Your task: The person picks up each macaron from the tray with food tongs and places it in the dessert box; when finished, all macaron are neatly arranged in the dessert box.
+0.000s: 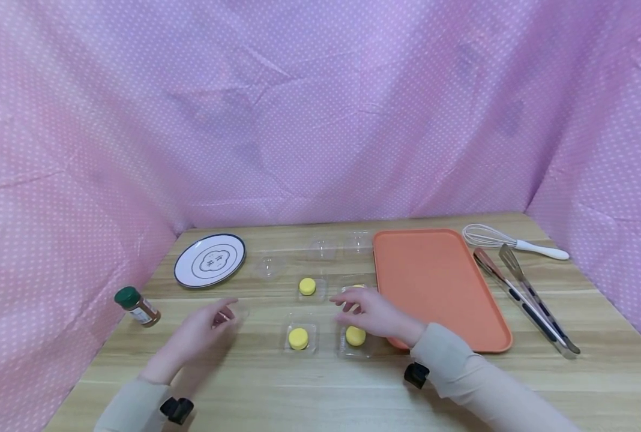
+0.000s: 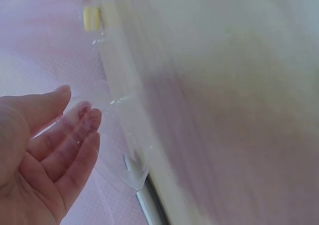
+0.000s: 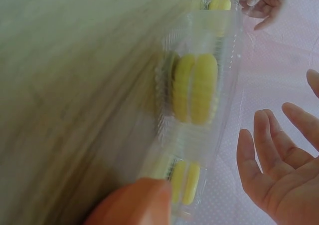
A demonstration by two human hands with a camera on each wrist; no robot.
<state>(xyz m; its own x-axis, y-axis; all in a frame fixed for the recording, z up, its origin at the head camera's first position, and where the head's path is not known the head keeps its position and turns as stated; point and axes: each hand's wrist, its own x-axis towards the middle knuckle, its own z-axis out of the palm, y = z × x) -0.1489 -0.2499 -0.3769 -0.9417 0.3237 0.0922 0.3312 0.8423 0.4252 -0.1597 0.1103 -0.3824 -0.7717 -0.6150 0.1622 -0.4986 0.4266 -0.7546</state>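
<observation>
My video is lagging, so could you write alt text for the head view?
A person's left grip holds a clear plastic lid while the open right grip hangs by four yellow macarons in clear containers on a wooden table. Orange tray, tongs and whisk lie at right; plate and green-capped bottle at left.

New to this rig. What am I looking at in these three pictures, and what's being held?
No machine here: a person works bare-handed. The wide picture comes from a camera worn on the head; the two close-ups come from one on each wrist, so things look sideways there. The left hand holds a clear plastic piece. The right hand holds nothing, near four yellow macaron-like rounds in clear containers. Also on the wooden table: a patterned plate, a green-capped jar, more see-through plastic, an orange tray, a whisk and tongs.
</observation>
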